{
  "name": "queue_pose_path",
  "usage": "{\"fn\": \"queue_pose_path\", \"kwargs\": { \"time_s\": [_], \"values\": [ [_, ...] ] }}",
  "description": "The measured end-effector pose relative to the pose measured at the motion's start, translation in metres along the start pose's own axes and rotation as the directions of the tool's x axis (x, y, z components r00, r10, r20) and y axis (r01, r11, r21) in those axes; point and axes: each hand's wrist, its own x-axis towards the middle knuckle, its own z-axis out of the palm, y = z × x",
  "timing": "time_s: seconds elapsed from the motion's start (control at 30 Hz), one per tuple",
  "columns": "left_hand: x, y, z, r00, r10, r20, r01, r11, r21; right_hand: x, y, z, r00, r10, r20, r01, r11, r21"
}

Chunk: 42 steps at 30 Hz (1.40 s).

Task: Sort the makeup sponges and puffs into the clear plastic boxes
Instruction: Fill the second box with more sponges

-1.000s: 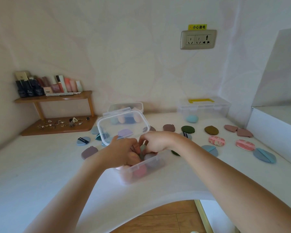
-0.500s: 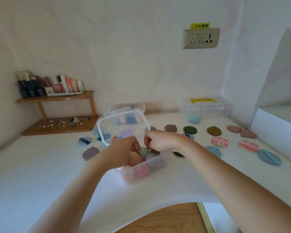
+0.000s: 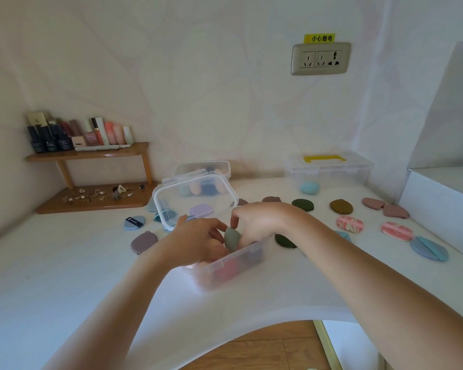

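A clear plastic box (image 3: 226, 271) stands open in front of me with pink, red and purple sponges inside; its lid (image 3: 195, 198) is tilted up behind it. My right hand (image 3: 262, 222) pinches a grey-green sponge (image 3: 231, 238) just above the box. My left hand (image 3: 198, 241) reaches into the box from the left, fingers curled downward; what they hold is hidden. Loose puffs lie around: dark green (image 3: 302, 204), olive (image 3: 341, 206), pink patterned (image 3: 349, 224), blue (image 3: 429, 248), mauve (image 3: 144, 242).
A second clear box (image 3: 219, 166) with sponges stands by the wall. A larger box with a yellow handle (image 3: 329, 169) is at the back right, a light blue sponge (image 3: 309, 187) before it. A wooden shelf (image 3: 91, 156) with bottles and jewellery is at the left.
My right hand has lifted the grey-green sponge up out of the box, so it now shows between my hands. My left hand stays in the box.
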Motion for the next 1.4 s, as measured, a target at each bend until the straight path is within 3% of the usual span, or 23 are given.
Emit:
{"fn": "queue_pose_path", "kwargs": {
  "time_s": [0.43, 0.6, 0.77, 0.87, 0.97, 1.17, 1.23, 1.3, 1.37, 1.4],
  "values": [
    [0.004, -0.009, 0.004, 1.000, 0.004, -0.021, -0.005, 1.000, -0.029, 0.004, 0.001, 0.007, 1.000, 0.007, 0.002, -0.007, 0.963, 0.268],
    [0.003, -0.006, 0.004, 0.995, 0.066, -0.073, -0.066, 0.998, 0.006, 0.004, -0.004, 0.007, 0.999, -0.034, 0.018, 0.030, 0.978, 0.207],
    [0.000, -0.006, -0.001, 0.993, 0.116, 0.017, -0.116, 0.993, 0.008, 0.004, 0.006, 0.006, 0.989, -0.053, 0.137, 0.008, 0.952, 0.306],
    [0.000, -0.004, -0.002, 0.994, 0.107, 0.012, -0.107, 0.994, 0.024, 0.003, 0.008, 0.004, 0.987, -0.093, 0.132, 0.060, 0.970, 0.234],
    [-0.008, 0.000, -0.007, 0.993, 0.119, 0.019, -0.119, 0.993, -0.002, 0.004, 0.009, 0.005, 0.991, -0.126, 0.048, 0.118, 0.983, 0.140],
    [-0.014, 0.007, -0.008, 0.979, 0.147, 0.138, -0.158, 0.985, 0.069, -0.003, 0.019, -0.004, 0.976, -0.213, -0.034, 0.214, 0.933, 0.289],
    [-0.014, 0.005, -0.005, 0.982, 0.141, 0.126, -0.147, 0.988, 0.046, -0.008, 0.030, -0.014, 0.964, -0.228, -0.137, 0.264, 0.881, 0.393],
    [-0.013, 0.004, -0.004, 0.983, 0.153, 0.105, -0.153, 0.988, -0.007, -0.002, 0.049, -0.023, 0.917, -0.096, -0.387, 0.281, 0.846, 0.454],
    [-0.013, 0.005, -0.004, 0.985, 0.149, 0.091, -0.148, 0.989, -0.013, 0.016, 0.078, -0.027, 0.792, 0.099, -0.602, 0.209, 0.883, 0.421],
    [-0.012, 0.005, -0.003, 0.986, 0.144, 0.086, -0.143, 0.990, -0.013, 0.027, 0.095, -0.026, 0.746, 0.180, -0.641, 0.138, 0.900, 0.413]
  ]
}}
